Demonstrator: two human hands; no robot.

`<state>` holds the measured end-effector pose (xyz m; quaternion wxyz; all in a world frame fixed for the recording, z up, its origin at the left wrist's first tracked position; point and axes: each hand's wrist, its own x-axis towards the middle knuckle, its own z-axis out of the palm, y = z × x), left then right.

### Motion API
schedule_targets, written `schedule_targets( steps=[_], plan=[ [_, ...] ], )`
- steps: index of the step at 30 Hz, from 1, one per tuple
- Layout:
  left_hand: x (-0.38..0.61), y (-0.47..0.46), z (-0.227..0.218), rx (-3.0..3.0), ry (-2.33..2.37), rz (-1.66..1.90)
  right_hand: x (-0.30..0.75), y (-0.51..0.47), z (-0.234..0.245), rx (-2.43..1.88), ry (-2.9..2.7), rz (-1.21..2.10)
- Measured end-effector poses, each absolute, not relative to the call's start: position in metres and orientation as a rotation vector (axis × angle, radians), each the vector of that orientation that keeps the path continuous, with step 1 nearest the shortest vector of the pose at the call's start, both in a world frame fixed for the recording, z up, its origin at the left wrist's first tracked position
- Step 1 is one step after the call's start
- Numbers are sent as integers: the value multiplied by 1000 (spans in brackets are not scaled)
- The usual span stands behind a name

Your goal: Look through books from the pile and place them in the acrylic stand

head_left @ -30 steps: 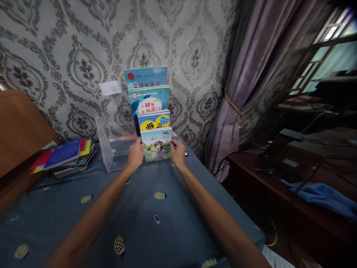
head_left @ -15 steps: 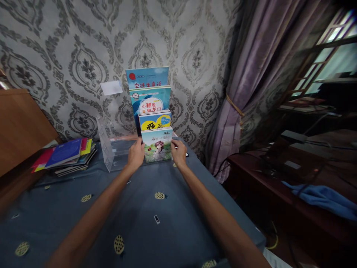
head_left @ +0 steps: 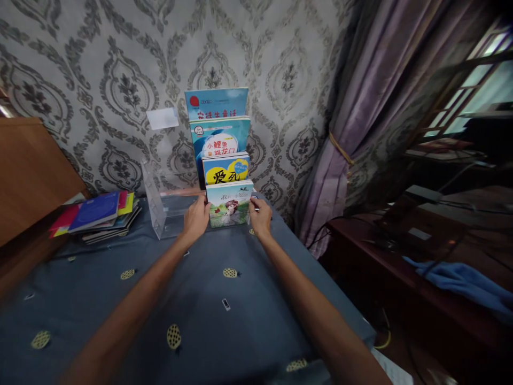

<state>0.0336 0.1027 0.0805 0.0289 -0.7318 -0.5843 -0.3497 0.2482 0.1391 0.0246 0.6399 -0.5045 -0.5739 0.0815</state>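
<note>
A small picture book (head_left: 230,206) with a girl on its green cover stands at the front of a stepped row of books. My left hand (head_left: 196,216) grips its left edge, with the thumb at the cover's side. On the opposite edge, my right hand (head_left: 260,215) pinches the same book. Behind it rise a yellow and blue book (head_left: 226,170), a teal book (head_left: 220,136) and, tallest at the back, a blue book (head_left: 217,103). A clear plastic rack (head_left: 154,206) shows to the left of the books; its part behind them is hidden.
A pile of books and booklets (head_left: 96,211) lies at the left beside a wooden panel (head_left: 36,171). Patterned wallpaper backs the cloth-covered table (head_left: 200,331). At the right are a tied purple curtain (head_left: 340,144) and a dark red cabinet (head_left: 360,246) with a blue cloth (head_left: 460,283).
The view has shifted slightly, so the books appear a little farther right and higher. Both hands keep their hold on the front picture book, whose cover looks slightly more turned.
</note>
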Motion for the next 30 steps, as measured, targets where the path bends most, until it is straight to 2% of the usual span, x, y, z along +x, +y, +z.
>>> schedule_targets(
  steps=[30],
  plan=[
    [20,83,77,-2354,-1679,-1073,253,119,5,-1194,-1256,326]
  ],
)
